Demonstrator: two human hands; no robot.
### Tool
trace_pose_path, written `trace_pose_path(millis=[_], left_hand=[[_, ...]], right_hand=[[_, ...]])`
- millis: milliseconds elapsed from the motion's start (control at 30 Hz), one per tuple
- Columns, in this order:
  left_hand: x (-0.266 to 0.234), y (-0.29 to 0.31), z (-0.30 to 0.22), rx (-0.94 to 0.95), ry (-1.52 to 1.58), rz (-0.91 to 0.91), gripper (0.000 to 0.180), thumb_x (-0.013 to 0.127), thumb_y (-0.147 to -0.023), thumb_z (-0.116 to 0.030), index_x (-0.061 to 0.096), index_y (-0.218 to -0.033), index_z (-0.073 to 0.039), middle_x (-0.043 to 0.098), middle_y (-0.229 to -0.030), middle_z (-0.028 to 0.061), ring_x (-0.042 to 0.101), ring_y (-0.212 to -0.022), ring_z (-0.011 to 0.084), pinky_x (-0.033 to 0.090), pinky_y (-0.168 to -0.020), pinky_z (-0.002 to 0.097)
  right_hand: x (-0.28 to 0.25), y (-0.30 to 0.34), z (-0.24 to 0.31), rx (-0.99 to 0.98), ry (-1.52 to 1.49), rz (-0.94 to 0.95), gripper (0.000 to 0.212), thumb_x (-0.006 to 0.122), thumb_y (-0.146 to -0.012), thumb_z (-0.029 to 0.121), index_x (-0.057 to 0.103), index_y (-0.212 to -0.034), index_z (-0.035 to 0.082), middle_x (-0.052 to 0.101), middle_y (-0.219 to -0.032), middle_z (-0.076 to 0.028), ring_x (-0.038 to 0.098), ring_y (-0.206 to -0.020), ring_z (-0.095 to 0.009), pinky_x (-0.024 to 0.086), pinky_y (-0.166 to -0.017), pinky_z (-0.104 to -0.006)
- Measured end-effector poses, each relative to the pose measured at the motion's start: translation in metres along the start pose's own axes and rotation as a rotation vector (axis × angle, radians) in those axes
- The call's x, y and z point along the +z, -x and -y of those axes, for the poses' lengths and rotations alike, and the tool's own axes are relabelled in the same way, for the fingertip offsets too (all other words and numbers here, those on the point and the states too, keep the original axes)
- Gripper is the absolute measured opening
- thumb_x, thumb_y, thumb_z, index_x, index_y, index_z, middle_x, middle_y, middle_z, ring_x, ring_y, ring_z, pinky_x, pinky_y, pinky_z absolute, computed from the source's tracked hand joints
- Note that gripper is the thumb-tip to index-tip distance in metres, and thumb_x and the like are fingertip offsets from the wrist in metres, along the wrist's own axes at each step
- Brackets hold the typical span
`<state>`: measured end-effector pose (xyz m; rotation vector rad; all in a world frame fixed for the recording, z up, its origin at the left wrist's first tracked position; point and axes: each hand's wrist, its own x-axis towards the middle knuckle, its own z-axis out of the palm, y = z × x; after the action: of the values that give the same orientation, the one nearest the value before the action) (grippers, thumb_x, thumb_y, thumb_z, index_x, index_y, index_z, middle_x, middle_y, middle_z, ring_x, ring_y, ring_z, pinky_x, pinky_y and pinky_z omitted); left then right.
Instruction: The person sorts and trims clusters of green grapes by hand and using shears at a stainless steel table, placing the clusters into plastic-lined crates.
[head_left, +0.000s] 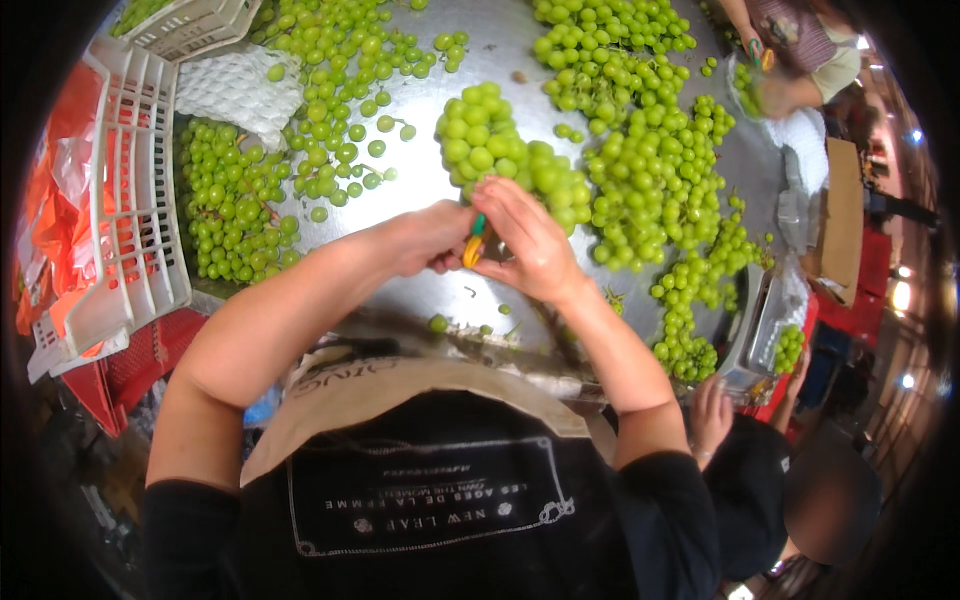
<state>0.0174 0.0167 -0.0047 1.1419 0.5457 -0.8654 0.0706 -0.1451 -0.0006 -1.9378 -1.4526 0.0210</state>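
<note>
Both my hands meet over the metal table, close to a raised bunch of green grapes (482, 135). My right hand (532, 248) curls around small scissors (476, 240) with green and yellow handles, its thumb below and its fingers bent above them. Its fingertips are against the near side of the bunch. Pressed up to the scissors from the other side, my left hand (438, 238) is closed. Whatever lies in its fingers is hidden, possibly the stem. The scissors' blades cannot be seen.
Bunches and loose grapes (640, 150) cover the right of the table (400, 215). More grapes (235, 200) lie left, beside white foam netting (240, 95) and a white plastic crate (135, 190). A co-worker's hand (785, 97) is at upper right; another person's hand (711, 415) shows lower right.
</note>
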Motion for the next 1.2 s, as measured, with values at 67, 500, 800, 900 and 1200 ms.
trace_pose_path(millis=[67,500,800,900,1200], left_hand=[[0.001,0.002,-0.003,-0.017,-0.008,0.001,0.011,0.039,-0.084,-0.009,0.05,-0.081,-0.006,0.045,-0.061,0.0038,0.034,-0.042,0.0091,0.022,-0.038,0.0248],[-0.001,-0.004,0.004,0.038,-0.047,0.001,0.008,0.043,-0.077,-0.005,0.051,-0.075,-0.005,0.047,-0.06,0.0038,0.037,-0.043,0.0096,0.024,-0.037,0.0247],[-0.012,0.014,0.005,-0.075,-0.388,0.085,0.016,0.056,-0.077,-0.019,0.057,-0.071,-0.004,0.052,-0.059,0.0068,0.049,-0.051,0.0145,0.04,-0.049,0.0287],[-0.028,0.034,0.014,0.075,-0.921,0.129,0.025,0.061,-0.075,-0.027,0.059,-0.072,-0.003,0.059,-0.063,0.0121,0.057,-0.056,0.0212,0.044,-0.053,0.0341],[-0.046,0.031,0.056,0.22,-1.455,-0.189,0.031,0.06,-0.076,-0.032,0.064,-0.093,-0.006,0.064,-0.073,0.0149,0.064,-0.068,0.0284,0.051,-0.066,0.0385]], right_hand=[[-0.001,0.001,-0.002,-0.004,-0.009,0.014,0.064,0.078,-0.053,0.013,0.053,-0.111,-0.001,0.052,-0.115,-0.016,0.051,-0.111,-0.035,0.048,-0.088,-0.039],[-0.002,0.001,-0.006,-0.06,-0.004,0.014,0.063,0.08,-0.057,0.013,0.055,-0.111,-0.004,0.057,-0.112,-0.018,0.055,-0.107,-0.035,0.046,-0.091,-0.0391],[-0.012,0.007,0.006,0.155,-0.013,0.224,0.099,0.083,-0.051,0.031,0.036,-0.133,0.002,0.032,-0.138,-0.019,0.028,-0.131,-0.034,0.022,-0.107,-0.0522],[-0.027,0.027,-0.011,0.359,-0.008,-0.188,0.105,0.083,-0.053,0.035,0.029,-0.137,0.002,0.031,-0.14,-0.019,0.029,-0.131,-0.035,0.025,-0.107,-0.0486],[-0.051,0.047,-0.049,0.835,-0.023,-0.123,0.075,0.074,-0.07,0.031,0.041,-0.131,0.003,0.045,-0.131,-0.02,0.044,-0.121,-0.031,0.036,-0.1,-0.0385]])
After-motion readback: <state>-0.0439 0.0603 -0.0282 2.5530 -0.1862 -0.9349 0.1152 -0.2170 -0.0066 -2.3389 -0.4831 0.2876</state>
